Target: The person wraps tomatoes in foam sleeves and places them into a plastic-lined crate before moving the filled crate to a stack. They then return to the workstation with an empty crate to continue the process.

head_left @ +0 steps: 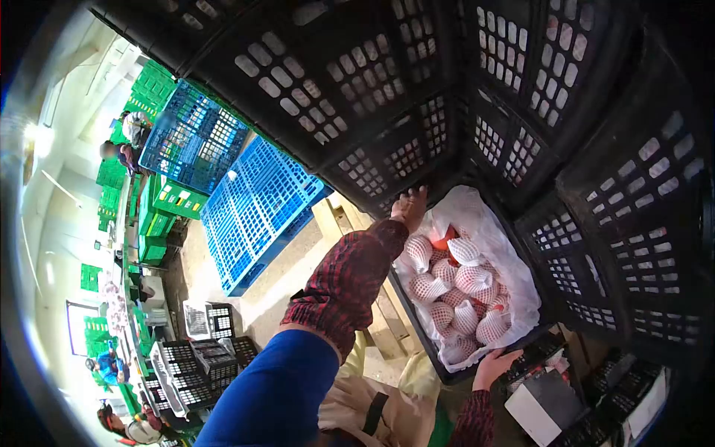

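A black plastic crate (pixel 419 328) sits low in front of me, lined with a white plastic sheet (pixel 521 279). Inside lie several round reddish fruits (pixel 472 279) in white foam net sleeves; their exact kind is hard to tell. My left hand (pixel 410 207) is closed on the crate's rim at its upper left corner, the fingertips partly hidden. At the opposite, lower end, my right hand (pixel 494 367) grips the rim, its fingers against the crate's edge.
Tall stacks of black crates (pixel 372 74) wall in the top and right. A wooden pallet (pixel 383 328) lies under the crate. Leftward are blue pallets (pixel 257 201), green crates (pixel 175 197), empty black crates (pixel 197 369) and several people (pixel 112 365). A grey-white box (pixel 544 406) stands lower right.
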The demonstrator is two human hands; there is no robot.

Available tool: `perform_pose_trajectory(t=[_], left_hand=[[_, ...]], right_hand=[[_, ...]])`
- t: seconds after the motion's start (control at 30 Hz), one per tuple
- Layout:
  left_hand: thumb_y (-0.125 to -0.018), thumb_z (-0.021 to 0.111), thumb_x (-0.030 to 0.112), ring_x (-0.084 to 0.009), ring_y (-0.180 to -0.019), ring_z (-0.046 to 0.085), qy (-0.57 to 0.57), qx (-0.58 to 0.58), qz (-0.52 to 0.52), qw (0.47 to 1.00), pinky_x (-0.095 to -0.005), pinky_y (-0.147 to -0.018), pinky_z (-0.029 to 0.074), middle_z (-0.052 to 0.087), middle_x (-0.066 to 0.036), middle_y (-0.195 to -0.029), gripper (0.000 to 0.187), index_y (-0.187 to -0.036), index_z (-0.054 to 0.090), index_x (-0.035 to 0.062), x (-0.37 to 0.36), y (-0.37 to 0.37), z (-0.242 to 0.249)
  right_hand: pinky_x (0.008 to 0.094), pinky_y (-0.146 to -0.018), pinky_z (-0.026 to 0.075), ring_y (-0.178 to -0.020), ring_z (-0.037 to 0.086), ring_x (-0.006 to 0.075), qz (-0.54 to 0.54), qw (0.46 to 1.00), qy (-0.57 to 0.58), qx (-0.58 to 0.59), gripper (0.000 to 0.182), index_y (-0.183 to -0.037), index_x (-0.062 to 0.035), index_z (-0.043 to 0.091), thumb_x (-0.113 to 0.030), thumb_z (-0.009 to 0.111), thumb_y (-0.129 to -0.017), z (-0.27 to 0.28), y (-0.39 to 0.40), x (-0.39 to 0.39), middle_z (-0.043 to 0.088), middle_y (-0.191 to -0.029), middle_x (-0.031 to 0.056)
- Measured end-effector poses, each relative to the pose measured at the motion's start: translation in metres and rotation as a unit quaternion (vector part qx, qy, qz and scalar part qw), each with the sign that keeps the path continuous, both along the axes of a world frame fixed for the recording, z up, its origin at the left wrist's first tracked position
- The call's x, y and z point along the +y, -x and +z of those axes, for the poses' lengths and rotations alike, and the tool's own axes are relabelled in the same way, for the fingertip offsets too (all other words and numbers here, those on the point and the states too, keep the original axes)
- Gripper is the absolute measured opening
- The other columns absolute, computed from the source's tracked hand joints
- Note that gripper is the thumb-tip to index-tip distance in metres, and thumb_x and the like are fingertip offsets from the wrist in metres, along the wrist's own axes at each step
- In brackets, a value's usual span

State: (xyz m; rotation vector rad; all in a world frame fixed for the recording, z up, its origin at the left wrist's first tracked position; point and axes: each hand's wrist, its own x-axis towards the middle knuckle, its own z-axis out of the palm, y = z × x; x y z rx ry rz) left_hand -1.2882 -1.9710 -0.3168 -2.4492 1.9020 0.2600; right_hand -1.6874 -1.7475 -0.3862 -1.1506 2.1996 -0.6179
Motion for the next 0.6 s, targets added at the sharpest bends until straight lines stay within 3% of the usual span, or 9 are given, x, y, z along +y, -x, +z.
perform_pose_trajectory(t=[0.17,0.2,0.3,0.33,0.37,0.43,0.53,0.57,0.6], left_hand=[[-0.101,0.044,0.016,-0.0433,-0.107,0.068,-0.042,-0.028,-0.042,0.998,-0.0529,-0.087,0.058,0.066,-0.024,-0.117,0.036,-0.135,0.049,0.0045,-0.010,-0.015,-0.015],[-0.101,0.044,0.017,-0.0437,-0.106,0.069,-0.085,-0.012,-0.046,0.995,-0.0532,-0.089,0.057,0.067,-0.025,-0.116,0.037,-0.135,0.049,0.0038,-0.014,-0.018,-0.012],[-0.099,0.047,0.016,-0.0437,-0.106,0.069,-0.036,0.022,-0.066,0.997,-0.0539,-0.090,0.056,0.069,-0.026,-0.116,0.036,-0.133,0.051,0.0025,-0.011,-0.024,-0.013],[-0.097,0.052,0.016,-0.0431,-0.110,0.068,-0.013,0.020,-0.098,0.995,-0.0534,-0.091,0.056,0.067,-0.028,-0.120,0.039,-0.132,0.051,0.0013,-0.013,-0.026,-0.007],[-0.097,0.052,0.016,-0.0431,-0.110,0.068,-0.010,0.020,-0.096,0.995,-0.0534,-0.091,0.056,0.067,-0.028,-0.120,0.039,-0.132,0.051,0.0013,-0.014,-0.027,-0.003],[-0.095,0.054,0.016,-0.0433,-0.107,0.069,-0.080,0.037,-0.073,0.993,-0.0552,-0.089,0.055,0.069,-0.027,-0.114,0.042,-0.133,0.051,0.0008,0.003,-0.024,0.011],[-0.094,0.056,0.017,-0.0443,-0.102,0.069,-0.049,0.120,-0.111,0.985,-0.0574,-0.086,0.055,0.069,-0.028,-0.108,0.042,-0.132,0.050,-0.0008,0.036,-0.034,0.036],[-0.094,0.056,0.017,-0.0443,-0.102,0.069,-0.054,0.118,-0.097,0.987,-0.0574,-0.086,0.055,0.069,-0.028,-0.108,0.042,-0.132,0.050,-0.0008,0.048,-0.038,0.039],[-0.095,0.056,0.018,-0.0449,-0.098,0.069,-0.024,0.100,-0.121,0.987,-0.0582,-0.082,0.055,0.068,-0.029,-0.103,0.038,-0.127,0.052,-0.0014,0.068,-0.044,0.039]], right_hand=[[0.0480,-0.116,0.034,-0.141,0.037,0.0500,0.022,1.000,0.016,-0.003,0.065,-0.151,0.0206,0.014,-0.008,0.045,-0.102,-0.009,0.006,0.002,0.027,-0.152,0.0454],[0.0441,-0.122,0.026,-0.146,0.032,0.0473,0.026,0.999,0.023,0.013,0.067,-0.149,0.0229,0.015,-0.011,0.050,-0.102,-0.015,0.007,0.004,0.026,-0.153,0.0443],[0.0409,-0.124,0.022,-0.149,0.030,0.0428,-0.023,0.997,0.053,-0.052,0.068,-0.152,0.0178,0.016,-0.014,0.051,-0.103,-0.027,0.012,0.004,0.026,-0.158,0.0374],[0.0402,-0.106,0.045,-0.124,0.057,0.0387,-0.028,0.987,0.149,-0.058,0.069,-0.157,0.0093,0.018,-0.013,0.053,-0.102,-0.030,0.010,0.002,0.050,-0.144,0.0281],[0.0344,-0.068,0.050,-0.081,0.061,0.0233,-0.182,0.930,0.093,-0.304,0.052,-0.148,0.0040,0.039,-0.013,0.053,-0.101,-0.032,0.014,0.001,0.063,-0.105,0.0128],[0.0303,-0.051,0.034,-0.058,0.042,0.0120,-0.244,0.877,0.032,-0.412,0.030,-0.127,-0.0007,0.052,-0.015,0.054,-0.101,-0.029,0.029,-0.005,0.051,-0.077,0.0014],[0.0312,-0.051,0.035,-0.057,0.042,0.0124,-0.278,0.891,0.031,-0.359,0.018,-0.110,-0.0033,0.054,-0.018,0.055,-0.100,-0.012,0.027,-0.003,0.048,-0.073,0.0004],[0.0317,-0.050,0.035,-0.056,0.043,0.0135,-0.235,0.932,0.054,-0.270,0.023,-0.116,-0.0013,0.055,-0.018,0.055,-0.100,-0.101,0.071,0.019,0.050,-0.073,0.0029],[0.0325,-0.051,0.036,-0.057,0.045,0.0148,-0.257,0.930,0.035,-0.260,0.028,-0.121,0.0002,0.054,-0.019,0.055,-0.101,-0.081,0.064,0.019,0.052,-0.074,0.0048]])
